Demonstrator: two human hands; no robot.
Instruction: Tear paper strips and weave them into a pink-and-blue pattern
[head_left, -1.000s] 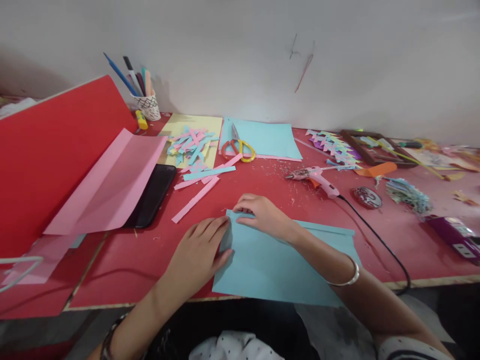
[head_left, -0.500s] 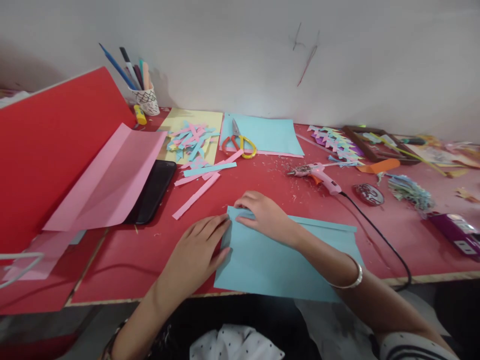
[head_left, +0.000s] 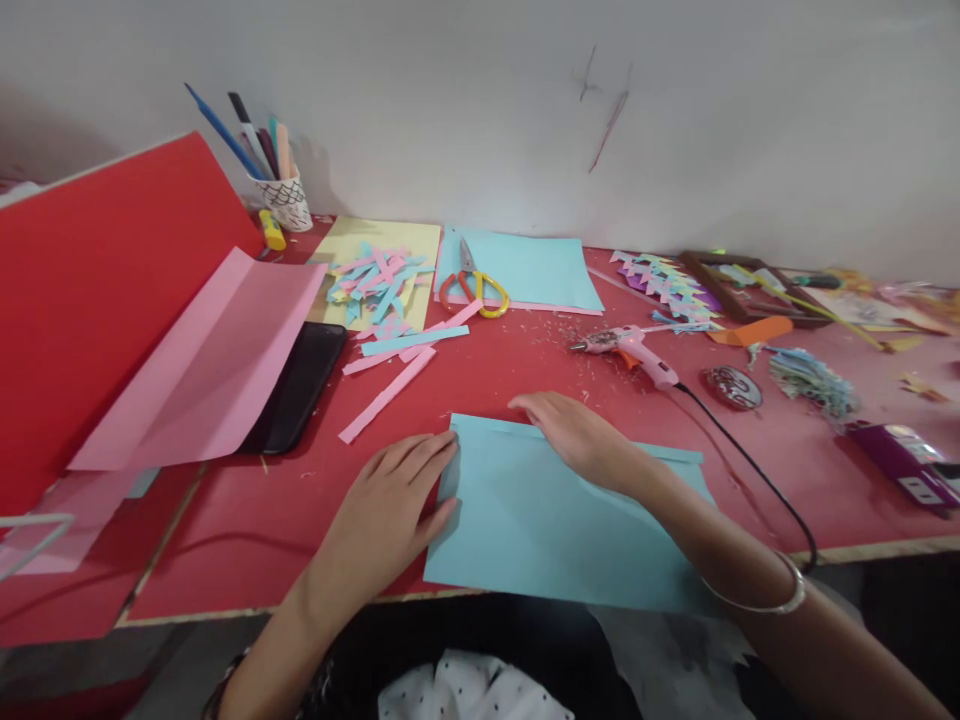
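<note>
A light blue sheet of paper [head_left: 525, 540] lies at the table's front edge, with a narrow folded strip [head_left: 679, 455] along its far side. My left hand [head_left: 401, 500] rests flat at the sheet's left edge, fingertips on its far left corner, fingers stretched out. My right hand [head_left: 574, 435] lies across the folded strip with its fingers extended and pointing left; its palm side is hidden. Beyond the hands, pink and blue paper strips [head_left: 390, 395] are scattered, and scissors [head_left: 472, 280] with red and yellow handles rest on stacked blue paper [head_left: 532, 265].
A pink glue gun [head_left: 637, 355] with a black cord lies right of centre. On the left are a black phone [head_left: 300, 390], curled pink paper [head_left: 195, 380], a red board [head_left: 112, 300] and a pen cup [head_left: 289, 200]. A purple box [head_left: 900, 465] sits far right.
My right hand has slid to the right along the folded edge, and its fingers have straightened from a bent grip. My left hand keeps its place on the sheet. The view has shifted slightly.
</note>
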